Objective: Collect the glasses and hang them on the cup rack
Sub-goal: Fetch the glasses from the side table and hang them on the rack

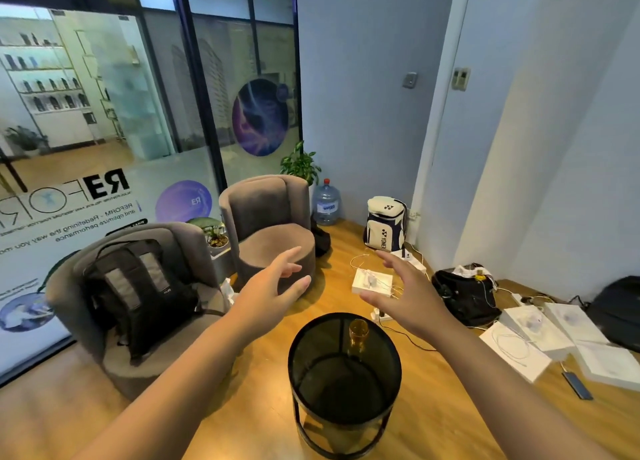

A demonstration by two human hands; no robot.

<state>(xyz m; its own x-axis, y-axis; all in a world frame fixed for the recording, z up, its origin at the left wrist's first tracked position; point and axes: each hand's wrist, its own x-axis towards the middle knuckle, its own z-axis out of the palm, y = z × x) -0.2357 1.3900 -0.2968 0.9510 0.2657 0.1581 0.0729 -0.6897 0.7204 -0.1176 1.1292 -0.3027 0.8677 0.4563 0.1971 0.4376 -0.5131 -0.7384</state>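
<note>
Just one glass (358,331) (amber), tabletop (311,349).

glass (358,331) | amber, clear | upright | far edge of round dark table (311,349)

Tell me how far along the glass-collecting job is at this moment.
Nothing looks done: no cup rack is in view and neither hand holds anything. One small amber drinking glass stands upright near the far edge of the round dark glass side table. The left hand and right hand are open and raised beyond the table, apart from the glass. Picking it up and hanging it are both left.
</note>
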